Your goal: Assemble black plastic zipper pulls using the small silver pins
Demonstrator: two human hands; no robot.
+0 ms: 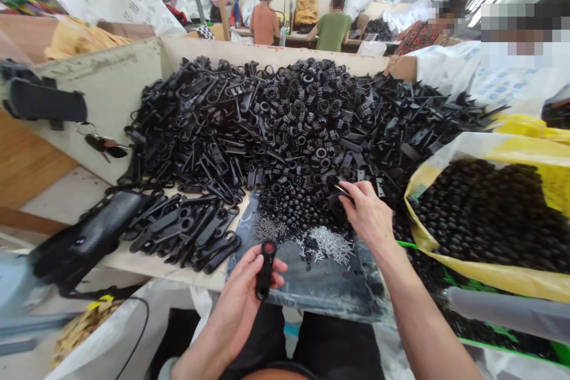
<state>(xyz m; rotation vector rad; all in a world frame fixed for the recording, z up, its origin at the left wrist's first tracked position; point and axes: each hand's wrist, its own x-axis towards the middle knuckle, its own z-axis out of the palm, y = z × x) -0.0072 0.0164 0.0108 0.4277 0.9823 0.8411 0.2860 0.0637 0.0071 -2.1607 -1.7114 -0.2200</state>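
Note:
My left hand (243, 279) grips a long black plastic handle (264, 276) with a round ring at its top end, held upright above the worktop's front edge. Reaching into the parts, my right hand (367, 214) has thumb and fingers pinched together at the edge of the heap. A dark piece shows by those fingertips, but I cannot make out what it is. Just left of them lie small round black beads (296, 205). Silver pins (327, 244) and a patch of small dark grey pieces (270, 230) lie in front, on the dark worktop (307, 285).
A large heap of black plastic parts (249, 107) fills the wooden-walled bin. Finished-looking black handles (191, 222) are piled at left, beside a black mesh pouch (109, 222). A yellow sack (423, 231) of round black pieces stands at right. Several people work beyond.

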